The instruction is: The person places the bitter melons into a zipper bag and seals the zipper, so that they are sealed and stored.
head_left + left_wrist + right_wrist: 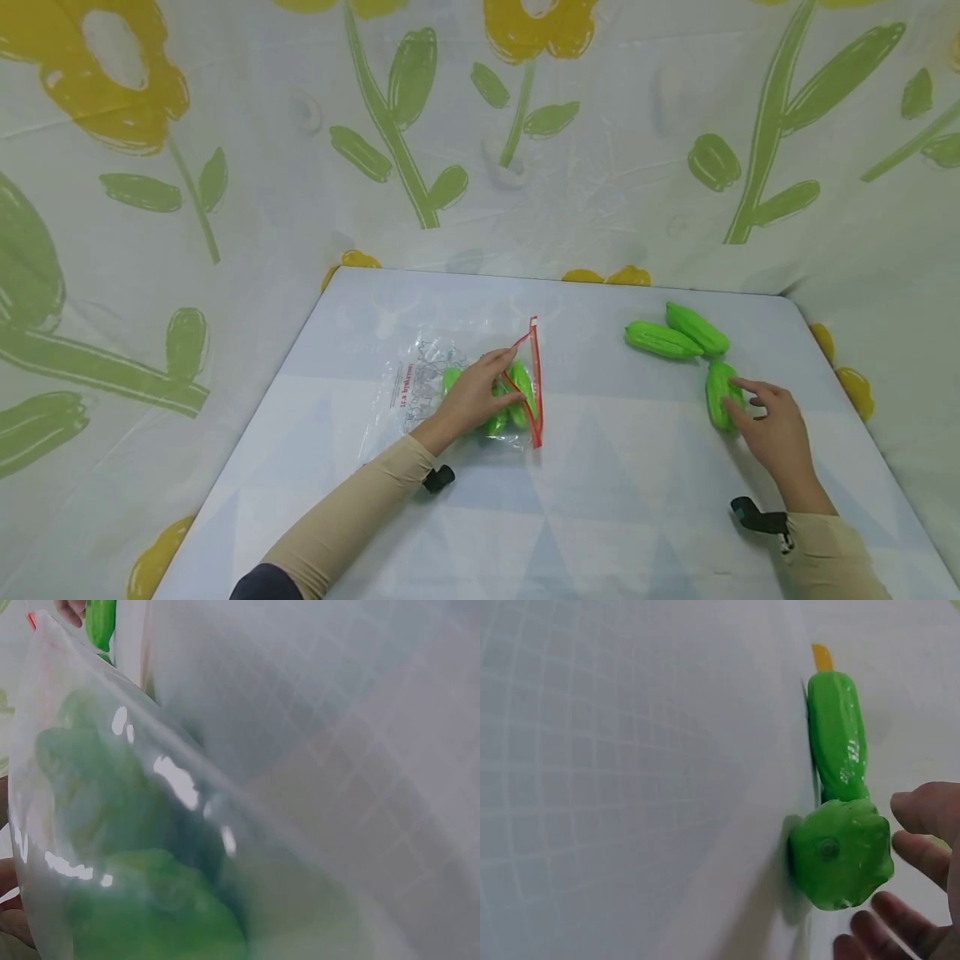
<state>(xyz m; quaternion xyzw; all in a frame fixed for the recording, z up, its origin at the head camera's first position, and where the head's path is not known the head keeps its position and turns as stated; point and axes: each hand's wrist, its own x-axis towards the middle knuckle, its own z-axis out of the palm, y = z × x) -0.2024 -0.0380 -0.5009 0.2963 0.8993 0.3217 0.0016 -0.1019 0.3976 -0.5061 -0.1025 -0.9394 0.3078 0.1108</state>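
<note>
1. Left hand [474,392]: at the mouth of a clear bag [405,396], thumb and forefinger apart beside its red edge [536,367]; whether they pinch the film cannot be told.
2. Bag: lies on the white table [600,508], mouth toward the right, with bagged green vegetables [522,379] inside.
3. Right hand [776,429]: fingers spread above the nearest loose green vegetable [717,396]; contact cannot be confirmed.
4. That vegetable: lies on the table, right of the bag.
5. Two further vegetables [663,340]: lie together just beyond it.
</note>
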